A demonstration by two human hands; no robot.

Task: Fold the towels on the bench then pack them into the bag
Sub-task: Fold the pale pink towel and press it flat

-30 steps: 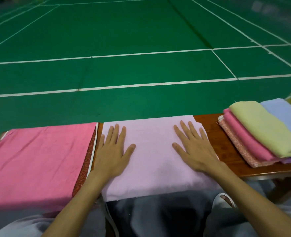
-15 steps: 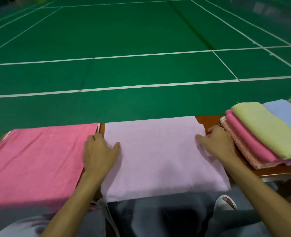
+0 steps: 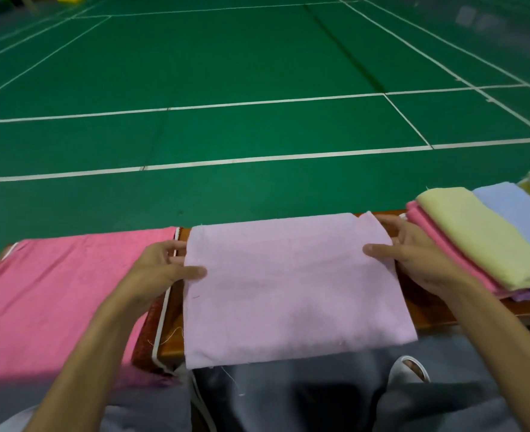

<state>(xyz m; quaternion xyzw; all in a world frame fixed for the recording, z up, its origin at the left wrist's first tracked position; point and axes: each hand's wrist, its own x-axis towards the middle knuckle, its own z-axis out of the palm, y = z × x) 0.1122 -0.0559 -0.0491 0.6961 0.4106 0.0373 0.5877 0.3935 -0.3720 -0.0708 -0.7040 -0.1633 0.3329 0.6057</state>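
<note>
Nearest the camera are the person's grey trousers (image 3: 288, 403) and one white slipper (image 3: 408, 369). Just beyond them, the near edge of a lilac towel (image 3: 291, 285) hangs a little over the front of the wooden table (image 3: 429, 307). The rest of this towel lies flat on the table top.

The left hand (image 3: 159, 269) grips the towel's left edge, with the thumb on top and the fingers curled under the cloth. The right hand (image 3: 419, 257) grips the right edge in the same way, and the far right corner of the towel is slightly lifted beside it.

To the left, a pink towel (image 3: 58, 294) lies spread flat, close beside the lilac one. A reddish patterned cloth (image 3: 146, 335) with white trim shows under its right edge.

To the right is a stack of folded towels just beside the right hand: a yellow-green one (image 3: 482, 238) over a pink one (image 3: 438, 238), with a pale blue one (image 3: 519, 210) behind.

Beyond the table lies a green court floor (image 3: 257, 73) with white lines.
</note>
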